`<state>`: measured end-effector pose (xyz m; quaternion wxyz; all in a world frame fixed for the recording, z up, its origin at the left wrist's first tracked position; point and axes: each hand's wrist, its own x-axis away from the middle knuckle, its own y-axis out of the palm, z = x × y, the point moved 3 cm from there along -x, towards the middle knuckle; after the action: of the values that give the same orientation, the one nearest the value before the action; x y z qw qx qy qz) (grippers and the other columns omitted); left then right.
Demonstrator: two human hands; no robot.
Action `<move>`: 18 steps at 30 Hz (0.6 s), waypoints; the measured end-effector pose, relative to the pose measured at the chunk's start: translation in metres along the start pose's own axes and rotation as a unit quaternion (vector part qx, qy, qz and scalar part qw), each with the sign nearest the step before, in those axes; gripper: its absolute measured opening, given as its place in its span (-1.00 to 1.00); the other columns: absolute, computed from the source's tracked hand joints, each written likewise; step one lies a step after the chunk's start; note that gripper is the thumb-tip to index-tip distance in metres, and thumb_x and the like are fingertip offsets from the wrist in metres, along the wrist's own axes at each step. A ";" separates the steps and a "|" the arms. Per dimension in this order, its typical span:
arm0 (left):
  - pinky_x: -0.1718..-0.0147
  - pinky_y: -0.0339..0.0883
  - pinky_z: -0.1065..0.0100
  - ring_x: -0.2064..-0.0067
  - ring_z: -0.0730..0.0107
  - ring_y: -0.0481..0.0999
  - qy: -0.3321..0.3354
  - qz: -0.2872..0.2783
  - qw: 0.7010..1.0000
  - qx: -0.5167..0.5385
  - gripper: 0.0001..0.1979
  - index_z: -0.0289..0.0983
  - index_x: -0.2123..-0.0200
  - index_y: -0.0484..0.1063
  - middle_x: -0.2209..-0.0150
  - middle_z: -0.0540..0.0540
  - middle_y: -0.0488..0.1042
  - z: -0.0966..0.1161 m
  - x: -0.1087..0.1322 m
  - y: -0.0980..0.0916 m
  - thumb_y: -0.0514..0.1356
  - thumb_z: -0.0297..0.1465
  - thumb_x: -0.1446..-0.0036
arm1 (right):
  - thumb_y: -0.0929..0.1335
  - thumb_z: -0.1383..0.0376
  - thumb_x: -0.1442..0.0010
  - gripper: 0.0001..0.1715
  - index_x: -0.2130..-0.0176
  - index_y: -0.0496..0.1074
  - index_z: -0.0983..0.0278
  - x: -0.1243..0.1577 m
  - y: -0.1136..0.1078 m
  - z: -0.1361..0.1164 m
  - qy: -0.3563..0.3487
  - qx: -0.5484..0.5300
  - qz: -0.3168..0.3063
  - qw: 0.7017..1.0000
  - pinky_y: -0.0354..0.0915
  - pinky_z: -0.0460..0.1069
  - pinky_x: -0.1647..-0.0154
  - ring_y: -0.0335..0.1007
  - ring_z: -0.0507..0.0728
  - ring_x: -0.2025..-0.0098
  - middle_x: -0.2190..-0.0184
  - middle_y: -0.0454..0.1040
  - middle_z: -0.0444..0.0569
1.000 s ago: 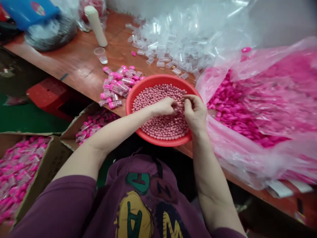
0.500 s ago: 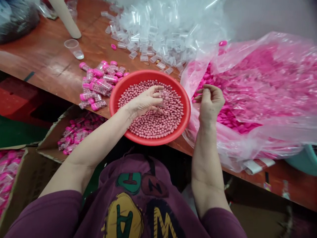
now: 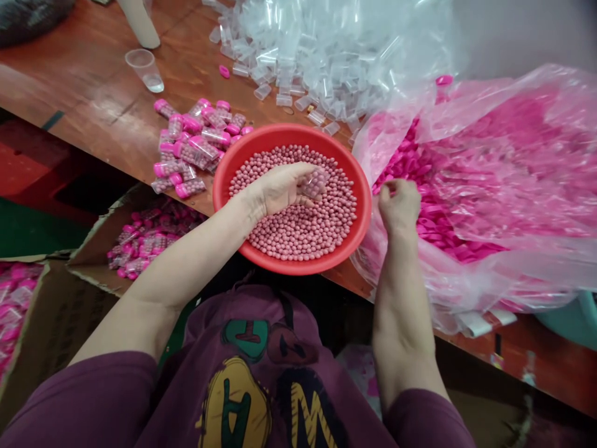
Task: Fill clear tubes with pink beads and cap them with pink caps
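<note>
My left hand (image 3: 282, 190) is above the red basin (image 3: 364, 208), its fingers wrapped round a small clear bottle (image 3: 314, 183) with pink beads inside. No cap shows on this bottle. Loose pink beads (image 3: 293, 239) fill much of the basin below. Just right of the basin's rim, my right hand (image 3: 400, 202) has its fingers curled and pinched together; whatever they hold is hidden. Beside that hand lie bright pink caps (image 3: 436, 233) in the mouth of a large plastic bag (image 3: 532, 230).
Capped bead bottles (image 3: 200, 146) are heaped left of the basin. More fill a cardboard box (image 3: 93, 298) below. Behind are piled clear empty bottles (image 3: 298, 68), a loose pink cap (image 3: 224, 71) and a clear cup (image 3: 147, 71). Another person's forearm (image 3: 140, 22) reaches in at top left.
My right hand has drawn back slightly from the caps, and its fingers have closed. My left hand has turned the bottle, which now shows more clearly. The whole view has shifted slightly.
</note>
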<state>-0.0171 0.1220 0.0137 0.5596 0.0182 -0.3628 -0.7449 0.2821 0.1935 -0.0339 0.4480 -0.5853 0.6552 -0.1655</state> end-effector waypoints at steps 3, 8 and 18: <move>0.40 0.38 0.43 0.40 0.46 0.55 0.009 -0.026 0.999 -0.029 -0.81 -0.33 0.28 0.56 0.38 -0.07 0.57 -0.004 0.002 0.002 0.21 -0.46 -0.44 | 0.42 0.25 -0.37 -0.83 0.14 0.67 0.20 -0.002 -0.007 -0.053 -0.008 -0.048 0.005 0.999 0.59 0.21 -0.03 0.63 0.23 0.17 0.20 0.70 0.02; 0.45 0.30 0.45 0.45 0.51 0.45 0.002 -0.016 0.998 -0.060 -0.77 -0.33 0.38 0.52 0.43 -0.04 0.51 -0.009 0.005 0.002 0.23 -0.53 -0.39 | 0.46 0.32 -0.33 -0.82 0.14 0.72 0.18 0.005 0.006 -0.135 -0.137 -0.148 -0.208 0.957 0.55 0.14 -0.08 0.64 0.20 0.12 0.16 0.74 -0.01; 0.53 0.15 0.39 0.53 0.47 0.35 -0.035 0.025 0.985 -0.170 -0.81 -0.32 0.50 0.56 0.53 -0.08 0.45 -0.020 0.002 -0.007 0.24 -0.54 -0.15 | 0.39 0.28 -0.37 -0.84 0.17 0.61 0.25 0.025 0.021 -0.134 -0.135 -0.182 -0.324 0.919 0.39 0.05 0.01 0.52 0.15 0.16 0.20 0.69 -0.02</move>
<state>-0.0149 0.1104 -0.0038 0.5596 -0.1121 -0.2510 -0.7818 0.1667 0.1349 0.0136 0.3398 -0.8538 0.3819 -0.0984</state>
